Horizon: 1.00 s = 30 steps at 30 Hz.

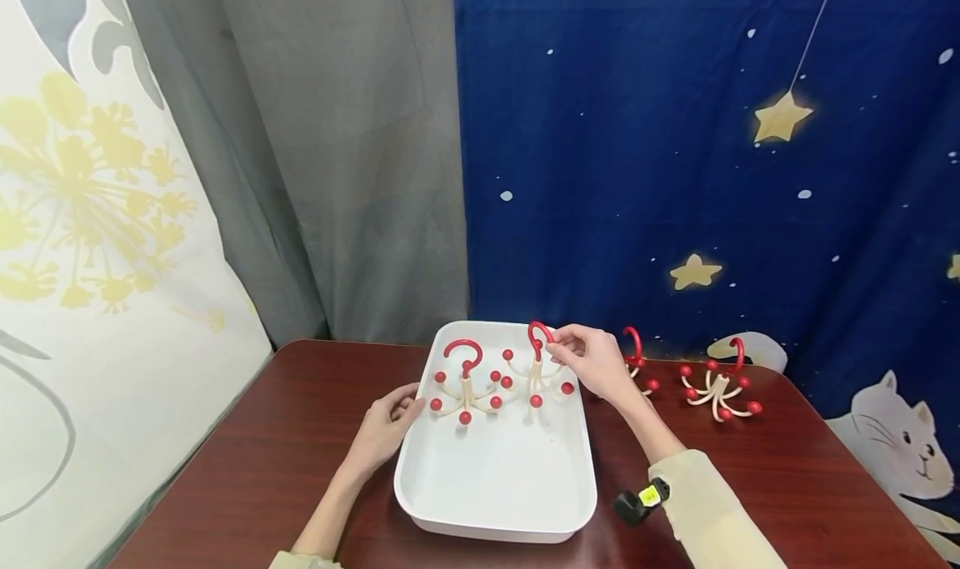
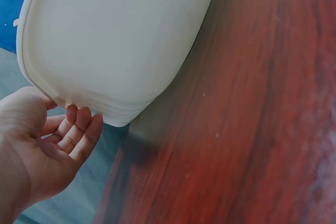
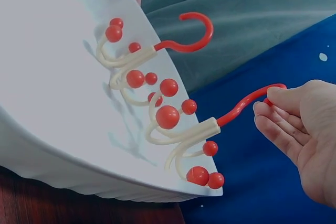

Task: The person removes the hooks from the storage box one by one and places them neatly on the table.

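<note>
A white tray [image 1: 495, 477] holds two multi-armed hook hangers with cream arms, red ball tips and red top hooks. My right hand [image 1: 592, 359] pinches the red hook of the right hanger [image 1: 536, 376] between thumb and fingers, near the tray's far right corner. In the right wrist view, this hanger [image 3: 194, 132] is tilted against the tray's wall, by the other hanger [image 3: 142, 59]. The left hanger [image 1: 466, 394] stands upright, with no hand on it. My left hand [image 1: 386, 427] holds the tray's left rim; the left wrist view shows curled fingers [image 2: 84, 135] against its outer side.
Two more such hangers stand on the dark red wooden table [image 1: 300, 436] to the tray's right: one [image 1: 720, 394] in full view, the other [image 1: 634, 361] partly behind my right hand. A grey curtain [image 1: 360, 177] and a blue starry curtain [image 1: 600, 136] hang behind the table.
</note>
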Motion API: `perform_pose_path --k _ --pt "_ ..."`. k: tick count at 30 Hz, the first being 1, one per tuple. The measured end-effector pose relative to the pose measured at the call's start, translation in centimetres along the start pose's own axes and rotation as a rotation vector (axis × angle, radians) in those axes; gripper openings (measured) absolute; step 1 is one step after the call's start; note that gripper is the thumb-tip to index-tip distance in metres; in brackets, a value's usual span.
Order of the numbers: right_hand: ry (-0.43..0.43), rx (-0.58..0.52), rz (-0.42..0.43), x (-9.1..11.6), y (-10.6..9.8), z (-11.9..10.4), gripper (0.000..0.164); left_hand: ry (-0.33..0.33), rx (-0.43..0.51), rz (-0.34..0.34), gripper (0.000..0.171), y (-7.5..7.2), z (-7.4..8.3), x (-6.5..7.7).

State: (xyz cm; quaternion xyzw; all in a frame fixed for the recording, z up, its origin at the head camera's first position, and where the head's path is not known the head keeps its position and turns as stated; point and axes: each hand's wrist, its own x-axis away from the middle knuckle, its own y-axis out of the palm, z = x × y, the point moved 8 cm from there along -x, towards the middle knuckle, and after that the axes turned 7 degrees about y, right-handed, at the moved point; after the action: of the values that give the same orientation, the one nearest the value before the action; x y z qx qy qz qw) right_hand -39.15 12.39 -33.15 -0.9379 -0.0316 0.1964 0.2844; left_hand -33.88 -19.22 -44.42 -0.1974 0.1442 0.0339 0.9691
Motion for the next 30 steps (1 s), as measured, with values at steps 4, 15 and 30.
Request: perform_pose_path --k 4,15,30 --pt "-0.001 -0.010 0.001 0.3 -0.4 -0.2 0.015 0.001 0.004 -0.002 0.036 0.0 0.0 0.1" --pt "0.015 -0.050 0.025 1.3 -2.0 -0.5 0.017 -0.003 0.004 -0.005 0.038 0.1 0.4 0.0" --pt "0.082 -0.244 0.037 3.6 -4.4 -0.4 0.027 0.003 -0.001 0.008 0.036 0.0 0.5 0.2"
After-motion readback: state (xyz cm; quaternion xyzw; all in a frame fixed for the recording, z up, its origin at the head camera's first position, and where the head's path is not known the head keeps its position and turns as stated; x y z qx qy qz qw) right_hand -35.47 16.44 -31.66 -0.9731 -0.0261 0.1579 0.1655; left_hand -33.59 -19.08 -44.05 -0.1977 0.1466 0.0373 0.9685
